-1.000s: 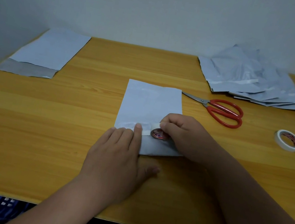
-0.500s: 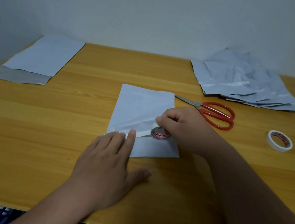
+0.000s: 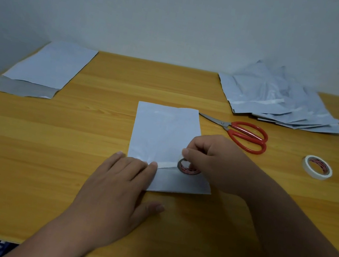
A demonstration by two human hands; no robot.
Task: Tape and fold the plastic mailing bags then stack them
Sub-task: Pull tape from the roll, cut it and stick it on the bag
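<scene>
Left hand flat, fingers straight, pressing mailing bag on table; right hand curled, pinching tape roll over bag.

Red-handled scissors lie closed on the wooden table.

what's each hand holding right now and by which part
Right hand grips the small tape roll by its rim; left hand holds nothing, pressing flat on the bag.

table: wood-grain, smooth, slight sheen
bag: thin plastic, faintly glossy, creased
scissors: metal blades, glossy red plastic handles
</scene>
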